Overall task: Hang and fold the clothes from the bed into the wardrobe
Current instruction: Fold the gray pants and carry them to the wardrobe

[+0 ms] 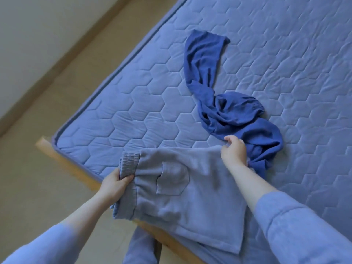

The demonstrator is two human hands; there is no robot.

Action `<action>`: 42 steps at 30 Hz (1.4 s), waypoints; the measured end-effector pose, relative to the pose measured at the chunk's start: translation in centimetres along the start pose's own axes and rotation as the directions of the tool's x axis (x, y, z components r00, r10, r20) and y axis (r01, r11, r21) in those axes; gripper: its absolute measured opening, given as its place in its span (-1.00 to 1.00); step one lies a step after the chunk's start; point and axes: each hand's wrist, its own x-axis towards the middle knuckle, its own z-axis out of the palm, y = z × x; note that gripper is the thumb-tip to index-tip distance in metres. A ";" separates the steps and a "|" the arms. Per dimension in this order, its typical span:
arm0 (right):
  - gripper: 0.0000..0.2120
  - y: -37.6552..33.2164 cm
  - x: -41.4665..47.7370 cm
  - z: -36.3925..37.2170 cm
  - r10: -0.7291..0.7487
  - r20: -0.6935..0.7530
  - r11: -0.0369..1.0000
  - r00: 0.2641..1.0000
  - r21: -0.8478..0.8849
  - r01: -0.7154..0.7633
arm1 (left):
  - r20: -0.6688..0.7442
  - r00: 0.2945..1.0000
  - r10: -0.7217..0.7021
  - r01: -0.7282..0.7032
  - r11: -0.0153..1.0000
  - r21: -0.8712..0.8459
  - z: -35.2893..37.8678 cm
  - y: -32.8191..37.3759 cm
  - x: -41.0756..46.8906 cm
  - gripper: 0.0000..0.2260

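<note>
Grey shorts with an elastic waistband and a back pocket lie folded at the near edge of the bed. My left hand grips the waistband at the left end. My right hand pinches the far edge of the grey fabric. A crumpled dark blue garment lies on the mattress just beyond my right hand, stretching toward the far side.
The mattress has a blue quilted hexagon cover and sits on a wooden frame. Beige floor runs along the left, meeting a white wall. My legs stand at the bed's near edge.
</note>
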 end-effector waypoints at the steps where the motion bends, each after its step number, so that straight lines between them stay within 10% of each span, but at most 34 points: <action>1: -0.68 0.0 -0.6 0.9 -0.034 -0.026 0.999 0.999 -0.006 0.034 | 0.008 1.000 -0.001 0.001 1.000 0.005 0.3 -0.1 0.7 -0.84; 5: -0.80 1.2 -5.0 4.6 -0.066 -0.023 0.985 0.998 0.157 0.069 | 0.009 0.999 -0.045 0.045 0.999 0.006 0.8 -0.4 2.7 -0.86; 14: -0.55 2.1 -10.3 13.0 0.230 0.460 0.873 0.858 0.292 -0.391 | 0.171 0.979 -0.111 0.092 0.989 0.115 0.4 -2.0 3.1 -0.50; 24: -0.54 2.8 -10.7 11.5 0.217 0.673 0.608 0.707 0.474 -0.637 | 0.138 0.963 0.234 -0.259 0.943 0.209 2.2 0.9 -0.1 -0.64; 32: -0.78 9.4 -10.7 4.0 0.263 0.569 0.550 0.779 0.576 -0.605 | 0.233 0.891 0.389 -0.428 0.891 0.151 8.3 5.9 -4.2 -0.69; 42: -0.81 19.0 -10.8 -0.7 0.434 0.486 0.447 0.759 0.615 -0.650 | 0.431 0.868 0.246 -0.348 0.920 0.177 21.1 9.1 -7.8 -0.74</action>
